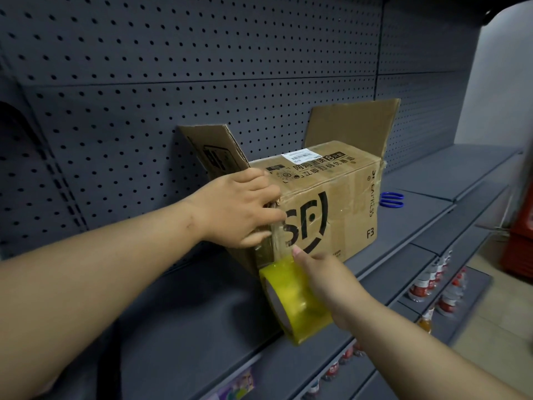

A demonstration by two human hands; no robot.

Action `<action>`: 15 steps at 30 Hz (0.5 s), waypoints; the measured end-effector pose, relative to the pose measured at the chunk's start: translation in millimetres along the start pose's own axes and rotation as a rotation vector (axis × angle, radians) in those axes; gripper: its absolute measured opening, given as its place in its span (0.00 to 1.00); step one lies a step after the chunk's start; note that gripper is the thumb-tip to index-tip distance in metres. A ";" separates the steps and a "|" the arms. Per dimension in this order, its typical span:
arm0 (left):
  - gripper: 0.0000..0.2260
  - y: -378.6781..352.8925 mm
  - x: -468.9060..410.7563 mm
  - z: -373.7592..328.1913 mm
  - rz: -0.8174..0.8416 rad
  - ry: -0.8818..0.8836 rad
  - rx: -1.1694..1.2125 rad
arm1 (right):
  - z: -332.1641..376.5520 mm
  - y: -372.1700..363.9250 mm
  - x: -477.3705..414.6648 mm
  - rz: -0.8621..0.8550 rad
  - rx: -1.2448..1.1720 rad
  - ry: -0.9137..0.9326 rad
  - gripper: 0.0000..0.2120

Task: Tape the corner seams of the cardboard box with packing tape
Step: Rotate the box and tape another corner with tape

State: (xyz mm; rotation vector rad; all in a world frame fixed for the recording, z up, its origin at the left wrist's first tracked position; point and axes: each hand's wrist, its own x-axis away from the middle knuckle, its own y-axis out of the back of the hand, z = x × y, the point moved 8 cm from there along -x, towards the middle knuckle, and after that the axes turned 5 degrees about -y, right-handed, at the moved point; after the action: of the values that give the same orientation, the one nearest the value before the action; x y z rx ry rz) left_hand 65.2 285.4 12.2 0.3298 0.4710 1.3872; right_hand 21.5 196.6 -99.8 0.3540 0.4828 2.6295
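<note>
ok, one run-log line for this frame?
step: taping near corner seam | left hand: presses on cardboard box corner | right hand: grips tape roll below corner | scissors: on shelf, right of box

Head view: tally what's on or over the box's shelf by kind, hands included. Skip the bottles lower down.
cardboard box: 1
packing tape roll: 1
blue-handled scissors: 1
hands: 2, the left hand on the box's near corner and the right hand gripping the tape roll
Total: 5
</note>
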 end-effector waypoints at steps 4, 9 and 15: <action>0.13 -1.5 -2.3 -6.0 -0.039 -0.014 0.014 | -0.4 -2.2 -2.4 0.032 -0.067 0.047 0.14; 0.14 -6.4 -5.5 -5.6 -0.029 -0.119 -0.032 | -3.0 -1.7 -5.8 0.037 -0.097 0.057 0.11; 0.15 -13.9 -2.2 4.1 -0.067 -0.118 -0.098 | -2.2 4.2 -5.2 0.025 -0.124 0.036 0.13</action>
State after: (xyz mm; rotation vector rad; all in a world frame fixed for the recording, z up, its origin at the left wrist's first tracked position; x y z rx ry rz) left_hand 78.9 281.2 9.2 0.3111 0.3130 1.3130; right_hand 23.7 190.0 -101.1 0.2748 0.3267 2.6785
